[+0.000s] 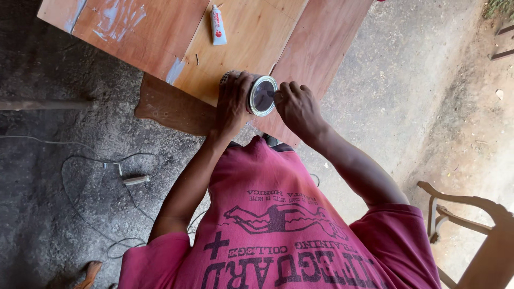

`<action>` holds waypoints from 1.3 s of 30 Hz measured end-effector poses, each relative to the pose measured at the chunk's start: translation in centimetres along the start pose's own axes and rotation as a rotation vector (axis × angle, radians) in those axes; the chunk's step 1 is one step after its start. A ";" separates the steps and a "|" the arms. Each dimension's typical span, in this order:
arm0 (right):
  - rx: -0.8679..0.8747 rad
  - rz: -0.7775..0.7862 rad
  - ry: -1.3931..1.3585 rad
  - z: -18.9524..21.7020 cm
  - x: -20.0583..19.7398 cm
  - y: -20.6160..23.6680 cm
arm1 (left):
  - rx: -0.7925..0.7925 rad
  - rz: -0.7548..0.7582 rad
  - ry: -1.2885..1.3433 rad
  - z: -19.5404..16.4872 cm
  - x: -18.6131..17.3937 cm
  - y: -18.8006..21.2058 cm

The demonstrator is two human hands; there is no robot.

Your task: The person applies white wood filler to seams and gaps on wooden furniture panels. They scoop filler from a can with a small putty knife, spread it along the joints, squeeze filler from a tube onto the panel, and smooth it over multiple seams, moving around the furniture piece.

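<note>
Flanking both hands' tin [262, 96]: white tube [217, 24] on plywood board [251, 37], well apart.

Shiny metal tin [262, 95] on smooth wooden board [241, 43]

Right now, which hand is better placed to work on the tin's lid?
Right. The right hand has its fingers pinched at the lid rim, seemingly free to work there. The left hand is wrapped around the tin, holding it.
</note>
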State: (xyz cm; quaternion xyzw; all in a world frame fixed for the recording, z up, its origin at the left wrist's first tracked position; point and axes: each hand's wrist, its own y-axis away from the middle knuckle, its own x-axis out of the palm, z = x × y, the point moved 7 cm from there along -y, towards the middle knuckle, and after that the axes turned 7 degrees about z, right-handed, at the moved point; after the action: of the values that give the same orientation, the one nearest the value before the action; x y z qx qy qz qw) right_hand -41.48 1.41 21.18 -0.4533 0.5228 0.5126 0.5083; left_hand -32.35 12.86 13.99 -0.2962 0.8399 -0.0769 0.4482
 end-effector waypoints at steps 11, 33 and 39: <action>0.129 0.023 -0.784 -4.1 2.0 1.6 | -0.110 -0.133 0.087 1.6 -1.0 2.1; 0.120 -0.011 -1.374 -5.0 14.8 0.3 | -0.362 -0.251 0.151 2.5 -5.5 4.1; 0.057 0.018 -1.407 -3.9 12.8 0.8 | -0.395 -0.287 0.125 2.0 -5.2 4.7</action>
State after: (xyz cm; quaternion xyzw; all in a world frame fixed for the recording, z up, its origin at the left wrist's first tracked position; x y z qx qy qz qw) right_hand -43.48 -1.87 8.35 0.0038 0.0867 0.6743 0.7333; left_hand -30.59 19.85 14.66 -0.4887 0.8142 0.0078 0.3134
